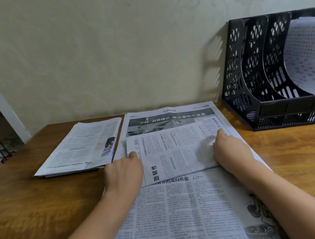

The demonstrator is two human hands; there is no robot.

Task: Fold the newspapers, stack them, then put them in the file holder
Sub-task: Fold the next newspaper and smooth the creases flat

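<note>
Both hands lay flat, fingers relaxed and holding nothing: left hand [123, 171] and right hand [230, 149] pressed the folded newspaper [173, 153], its long axis running between them, file holder [266, 108] nearer the right.

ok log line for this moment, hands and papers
left hand: pressing folded sheet | right hand: pressing same sheet | under it: open newspaper | folded stack: left on table | file holder: right, holds paper
</note>
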